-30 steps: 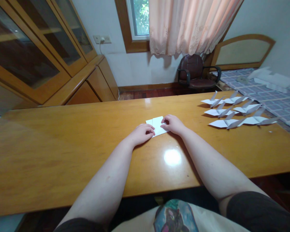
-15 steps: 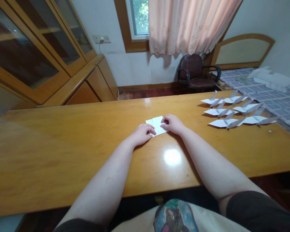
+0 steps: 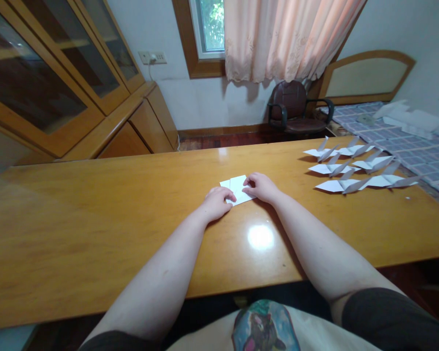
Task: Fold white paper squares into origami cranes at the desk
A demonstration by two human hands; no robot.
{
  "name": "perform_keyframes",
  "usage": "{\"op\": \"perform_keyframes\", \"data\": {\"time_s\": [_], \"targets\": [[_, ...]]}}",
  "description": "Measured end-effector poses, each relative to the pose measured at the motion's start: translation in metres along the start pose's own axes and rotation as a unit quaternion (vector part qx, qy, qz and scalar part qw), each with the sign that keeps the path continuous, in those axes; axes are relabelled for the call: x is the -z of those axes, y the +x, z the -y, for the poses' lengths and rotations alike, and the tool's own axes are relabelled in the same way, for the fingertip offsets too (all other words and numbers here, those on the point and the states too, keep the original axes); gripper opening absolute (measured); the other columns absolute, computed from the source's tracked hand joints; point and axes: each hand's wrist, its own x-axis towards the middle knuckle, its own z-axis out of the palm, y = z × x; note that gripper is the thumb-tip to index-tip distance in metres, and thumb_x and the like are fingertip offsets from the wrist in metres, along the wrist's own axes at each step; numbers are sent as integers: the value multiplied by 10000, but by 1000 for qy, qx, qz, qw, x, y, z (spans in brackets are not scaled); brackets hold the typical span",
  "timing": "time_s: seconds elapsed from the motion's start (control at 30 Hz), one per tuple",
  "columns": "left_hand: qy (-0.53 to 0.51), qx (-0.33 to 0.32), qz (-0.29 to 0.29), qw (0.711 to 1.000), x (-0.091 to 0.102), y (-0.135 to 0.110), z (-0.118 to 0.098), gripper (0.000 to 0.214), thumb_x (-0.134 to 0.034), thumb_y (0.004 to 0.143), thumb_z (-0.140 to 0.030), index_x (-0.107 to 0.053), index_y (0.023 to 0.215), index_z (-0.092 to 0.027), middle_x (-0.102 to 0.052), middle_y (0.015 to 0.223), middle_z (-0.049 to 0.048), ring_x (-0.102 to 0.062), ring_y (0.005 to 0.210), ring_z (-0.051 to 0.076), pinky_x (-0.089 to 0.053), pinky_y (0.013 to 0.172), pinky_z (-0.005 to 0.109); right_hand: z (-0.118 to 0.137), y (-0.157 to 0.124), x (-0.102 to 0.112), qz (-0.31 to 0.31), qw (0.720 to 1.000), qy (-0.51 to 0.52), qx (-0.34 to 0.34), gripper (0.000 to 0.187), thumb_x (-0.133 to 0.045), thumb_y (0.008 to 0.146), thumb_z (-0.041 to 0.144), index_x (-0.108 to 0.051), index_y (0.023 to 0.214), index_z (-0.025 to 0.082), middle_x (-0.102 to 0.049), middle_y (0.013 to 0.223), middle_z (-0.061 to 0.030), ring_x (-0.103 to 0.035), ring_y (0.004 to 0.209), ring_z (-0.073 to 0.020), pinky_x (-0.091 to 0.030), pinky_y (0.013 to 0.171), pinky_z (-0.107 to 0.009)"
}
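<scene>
Paper [image 3: 237, 184] is touched by right hand [image 3: 262, 187] and slightly advanced left hand [image 3: 217, 202], fingertips [image 3: 234, 198] apart.

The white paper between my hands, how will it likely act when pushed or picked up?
The white paper looks thin, so it's probably very light. A visible seam suggests folded layers, so it may be a bit stiffer than a single sheet. Lying flat on the glossy tabletop, it would likely slide rather than tip.
</scene>
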Motion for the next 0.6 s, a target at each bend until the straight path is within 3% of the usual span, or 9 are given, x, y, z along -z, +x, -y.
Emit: {"op": "perform_keyframes", "data": {"time_s": [0.23, 0.6], "targets": [[-13, 17, 14, 1000, 3, -1, -4, 398, -515, 649, -40, -688, 942, -247, -640, 1091, 34, -515, 1104, 235, -398, 1027, 404, 0, 0, 0, -1, 1000, 1, 1, 165, -724, 727, 285, -680, 853, 188, -627, 853, -38, -551, 779, -161, -404, 717, -276], [-44, 36, 16, 998, 4, 0, -3, 423, -475, 653, -46, -680, 968, -241, -643, 1100, 38, -516, 1135, 236, -410, 1021, 397, -2, 0, -1, -1, 1000, 3, 2, 165, -729, 721, 286, -679, 847, 191, -622, 842, -33, -548, 765, -159, -403, 701, -272]]}}
